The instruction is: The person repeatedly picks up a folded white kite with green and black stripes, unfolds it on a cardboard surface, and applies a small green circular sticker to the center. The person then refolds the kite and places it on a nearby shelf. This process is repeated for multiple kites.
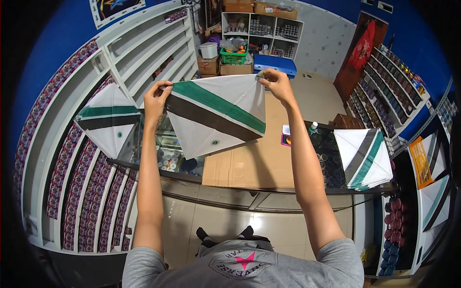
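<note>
Between my two hands hangs a white diamond-shaped kite (217, 109) with a green and a black diagonal stripe, raised above the counter. My left hand (156, 100) pinches its left corner between thumb and fingers. At its upper right corner, my right hand (277, 85) has thumb and fingers closed on the edge. Below lies a flat sheet of brown cardboard (247, 165), partly covered by the kite. A stack of similar kites (365, 158) rests on the counter's right end. Another striped kite (113, 122) is at the left end.
The dark-framed glass counter (269, 204) holds spools and small goods. Near my right forearm stand a small white bottle (313, 127) and a pink-edged box (286, 139). White shelves (144, 62) line the left; spool racks (391, 86) line the right. Behind are a green basket (234, 57) and cartons.
</note>
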`<control>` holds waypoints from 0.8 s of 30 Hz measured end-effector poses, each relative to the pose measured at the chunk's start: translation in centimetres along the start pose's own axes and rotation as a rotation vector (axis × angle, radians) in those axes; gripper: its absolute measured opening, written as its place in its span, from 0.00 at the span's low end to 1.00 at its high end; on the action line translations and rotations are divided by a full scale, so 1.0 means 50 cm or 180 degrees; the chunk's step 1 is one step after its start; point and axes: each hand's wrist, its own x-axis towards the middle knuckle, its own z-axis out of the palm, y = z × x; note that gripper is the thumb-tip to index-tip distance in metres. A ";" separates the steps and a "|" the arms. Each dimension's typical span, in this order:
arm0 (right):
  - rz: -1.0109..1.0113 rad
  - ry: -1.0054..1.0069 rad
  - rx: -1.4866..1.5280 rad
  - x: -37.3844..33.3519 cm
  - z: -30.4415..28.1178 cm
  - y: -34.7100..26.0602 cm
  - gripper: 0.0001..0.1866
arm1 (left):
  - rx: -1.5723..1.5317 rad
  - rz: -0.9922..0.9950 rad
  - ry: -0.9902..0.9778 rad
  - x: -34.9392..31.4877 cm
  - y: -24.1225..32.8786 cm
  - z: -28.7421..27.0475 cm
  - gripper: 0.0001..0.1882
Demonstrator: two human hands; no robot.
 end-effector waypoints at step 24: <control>0.0181 -0.0299 -0.0214 0.042 0.477 -0.109 0.09 | -0.0026 -0.0202 0.0035 -0.023 -0.055 -0.476 0.07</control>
